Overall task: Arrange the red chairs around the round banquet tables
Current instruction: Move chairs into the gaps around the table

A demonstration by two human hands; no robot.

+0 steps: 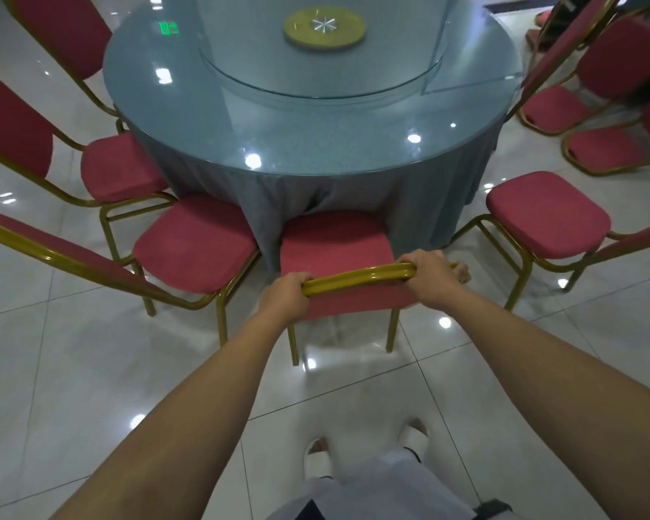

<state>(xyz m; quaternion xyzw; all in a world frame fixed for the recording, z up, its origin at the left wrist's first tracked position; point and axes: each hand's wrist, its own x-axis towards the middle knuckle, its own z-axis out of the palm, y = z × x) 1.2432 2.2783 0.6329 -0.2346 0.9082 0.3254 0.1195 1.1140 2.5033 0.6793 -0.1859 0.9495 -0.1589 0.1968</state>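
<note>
A red chair (334,245) with a gold frame stands in front of me, its seat pushed partly under the grey cloth of the round banquet table (316,144). My left hand (284,296) grips the left end of its gold top rail. My right hand (430,277) grips the right end of the same rail. Two red chairs stand at the table to the left, one with its seat (194,243) beside mine and another (119,167) further round. To the right, another red chair (546,213) faces the table a little apart from it.
A glass turntable (316,61) with a gold hub lies on the glass tabletop. More red chairs (597,106) crowd the far right, and one backrest (61,31) stands at the far left. Glossy white floor tiles lie behind me around my feet (364,448).
</note>
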